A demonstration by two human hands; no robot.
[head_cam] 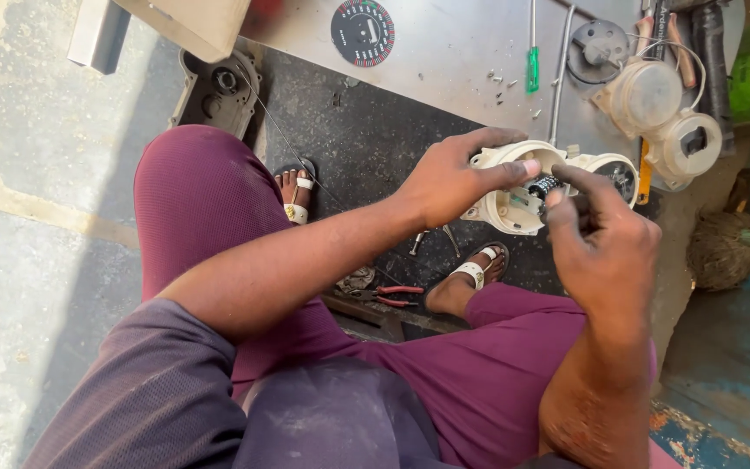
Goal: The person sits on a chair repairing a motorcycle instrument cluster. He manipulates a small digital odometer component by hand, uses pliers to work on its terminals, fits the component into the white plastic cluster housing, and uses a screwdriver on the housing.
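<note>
While seated: person holds a housing (pixel 514 204) over the knees
Left hand (pixel 449 178): gripping housing
Right hand (pixel 605 239): fingertips pinching black counter (pixel 542 186)
Floor: pliers (pixel 384 295)

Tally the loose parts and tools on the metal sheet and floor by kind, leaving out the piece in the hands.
Round black dial face: 1
Green-handled screwdriver: 1
Cream gauge housing pair: 1
Round grey disc part: 1
Dark casing cover: 1
Red-handled pliers: 1
Total: 6
</note>
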